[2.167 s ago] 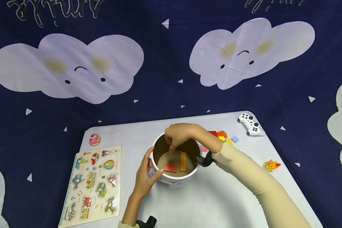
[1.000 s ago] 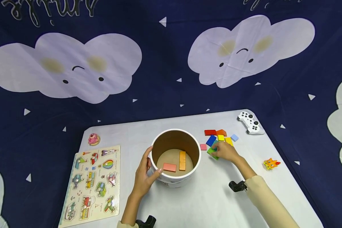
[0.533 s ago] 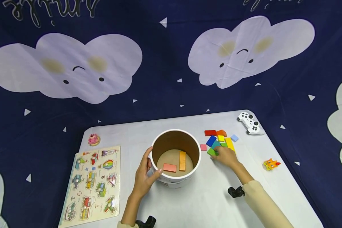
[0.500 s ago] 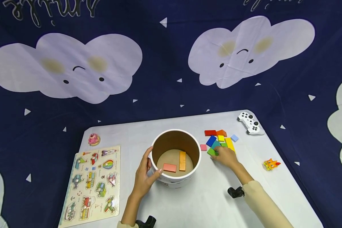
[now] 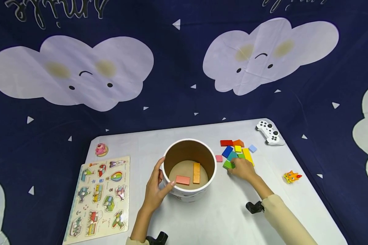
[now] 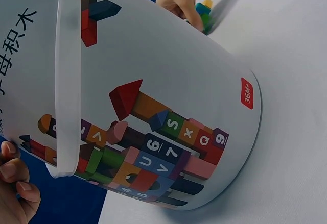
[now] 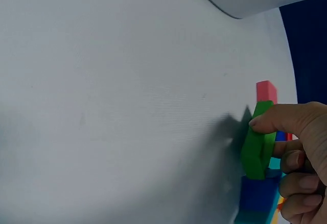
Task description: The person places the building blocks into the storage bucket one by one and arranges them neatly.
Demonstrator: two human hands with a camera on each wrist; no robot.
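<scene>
Green block [image 7: 254, 150] pinched btwn R hand [image 5: 243, 168] thumb/finger; L hand [image 5: 153, 194] grips bucket [image 5: 190, 149].

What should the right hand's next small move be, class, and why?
Probably lift the green block towards the bucket: the right hand pinches that block, the left hand holds the bucket, and an orange block already lies inside.

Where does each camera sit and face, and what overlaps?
Head: worn on the head, facing forward and down at the table; left hand, right hand, forearms show.
Left wrist: worn there, facing the printed bucket; both hands partly show.
Right wrist: worn there, facing the green block; only right hand shows.
Wrist views share bucket and right hand.
</scene>
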